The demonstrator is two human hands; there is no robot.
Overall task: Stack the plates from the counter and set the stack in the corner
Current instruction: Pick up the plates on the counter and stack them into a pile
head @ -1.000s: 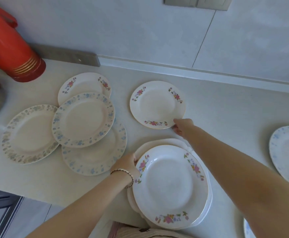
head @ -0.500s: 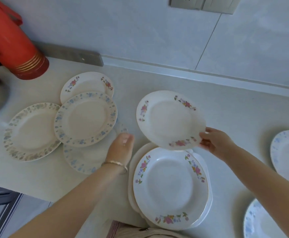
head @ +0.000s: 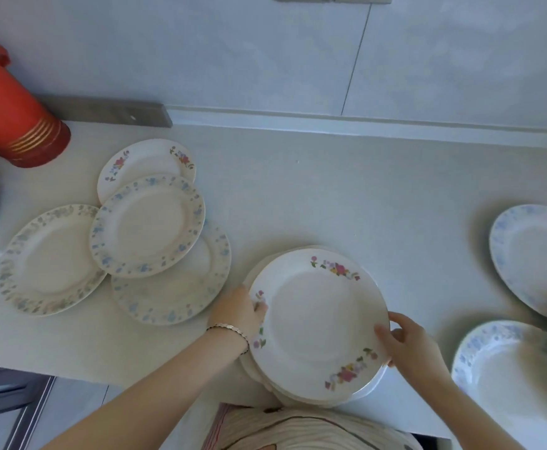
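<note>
The top plate sits on the stack at the bench's near edge, left hand and right hand fingers pinching its rim; I'd centre it squarely before letting go.

left hand: bare forearm reaches in from lower left, thin bracelet at wrist, fingers curled on a rim | right hand: bare forearm enters from lower right, thumb on top, fingers wrapped under an edge
</note>
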